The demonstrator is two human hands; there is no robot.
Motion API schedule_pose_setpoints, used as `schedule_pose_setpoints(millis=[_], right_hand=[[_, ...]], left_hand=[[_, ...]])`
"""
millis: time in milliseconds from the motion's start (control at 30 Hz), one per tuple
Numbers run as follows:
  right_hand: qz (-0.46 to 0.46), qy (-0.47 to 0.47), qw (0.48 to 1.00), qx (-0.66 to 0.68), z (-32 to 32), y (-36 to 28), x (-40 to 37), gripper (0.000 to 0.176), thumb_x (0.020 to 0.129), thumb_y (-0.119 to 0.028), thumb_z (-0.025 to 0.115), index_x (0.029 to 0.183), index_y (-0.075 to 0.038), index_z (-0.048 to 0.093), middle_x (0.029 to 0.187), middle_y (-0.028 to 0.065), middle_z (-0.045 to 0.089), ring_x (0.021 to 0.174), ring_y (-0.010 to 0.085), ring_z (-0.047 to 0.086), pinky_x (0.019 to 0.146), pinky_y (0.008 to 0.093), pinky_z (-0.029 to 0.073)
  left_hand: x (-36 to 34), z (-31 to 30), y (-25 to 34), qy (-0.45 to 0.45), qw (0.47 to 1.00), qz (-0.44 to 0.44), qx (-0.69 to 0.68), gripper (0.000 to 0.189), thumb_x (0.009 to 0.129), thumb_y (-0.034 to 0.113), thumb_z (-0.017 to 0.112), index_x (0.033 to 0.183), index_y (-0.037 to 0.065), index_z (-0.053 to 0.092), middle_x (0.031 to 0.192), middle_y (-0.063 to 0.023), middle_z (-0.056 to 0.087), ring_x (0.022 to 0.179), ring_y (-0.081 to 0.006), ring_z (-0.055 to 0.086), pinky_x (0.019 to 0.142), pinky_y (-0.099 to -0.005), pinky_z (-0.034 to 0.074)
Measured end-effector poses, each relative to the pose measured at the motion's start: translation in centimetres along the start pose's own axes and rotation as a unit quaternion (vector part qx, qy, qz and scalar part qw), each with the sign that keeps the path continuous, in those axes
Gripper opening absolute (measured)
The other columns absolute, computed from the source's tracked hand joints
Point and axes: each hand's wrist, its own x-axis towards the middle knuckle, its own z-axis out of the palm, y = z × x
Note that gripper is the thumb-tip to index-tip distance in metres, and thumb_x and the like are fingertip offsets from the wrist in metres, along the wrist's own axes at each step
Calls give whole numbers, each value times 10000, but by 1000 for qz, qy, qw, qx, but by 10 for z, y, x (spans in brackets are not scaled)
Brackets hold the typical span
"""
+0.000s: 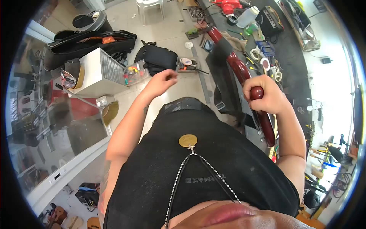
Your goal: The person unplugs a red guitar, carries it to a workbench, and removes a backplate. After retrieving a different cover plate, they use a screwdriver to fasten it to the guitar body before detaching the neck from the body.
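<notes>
My right hand [270,95] is closed round the rounded end of a glossy dark red guitar body [241,70], seen almost edge-on along the bench side. Its full outline is hidden from this angle. Black straps with a buckle [220,106] hang beside it, left of my right hand. My left hand [163,82] is in the air in front of my waist, fingers loosely bent and thumb apart, holding nothing. Beyond it on the floor lies a black backpack [157,58].
On the right runs a dark workbench [288,76] with tape rolls [264,63], a white bottle [248,17] and a black amplifier [270,21]. To the left are a white drawer cabinet [101,70], a clear box [136,72] of small items, a black gig bag [91,42] and a glass partition [57,133].
</notes>
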Motion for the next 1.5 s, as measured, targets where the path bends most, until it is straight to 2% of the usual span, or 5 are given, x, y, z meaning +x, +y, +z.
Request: schedule_pose_setpoints(millis=[167,367,1100,1300,1500], right_hand=[[-108,12,994,-30,17,-43,40,159,623,-86,677,752,-24,606,641,17,561,609,117,531,597,303,447],[-163,-33,984,-55,44,-60,68,144,637,-58,671,757,-14,605,609,51,536,571,157,502,574,321,441],[-143,-131,980,-54,100,-22,69,142,621,-53,686,741,-19,618,638,97,580,607,257,578,617,365,475],[-189,-99,977,24,74,-27,53,161,576,-55,679,719,-22,613,653,85,593,652,274,591,649,367,486],[-231,-155,954,113,63,-40,59,169,555,-70,688,708,-24,636,666,85,618,669,287,603,660,377,496]], left_hand=[[48,15,81,1,991,61,-117,992,836,348,835,1599,26,290,1481,-238,533,1289,-323,599,1058,-416,496],[82,-17,69,80,983,73,-149,321,853,309,811,812,13,694,1025,-112,691,966,-215,646,900,-367,498],[69,-172,112,168,981,-64,-72,313,842,254,663,953,-38,692,903,-182,687,859,-304,656,805,-429,514],[24,-212,-76,121,837,-290,447,417,809,162,703,1190,-9,707,1104,-287,700,1014,-422,689,906,-478,529],[-9,-138,42,197,964,175,39,677,746,34,593,1421,83,552,1450,-176,542,1343,-355,539,1119,-427,440]])
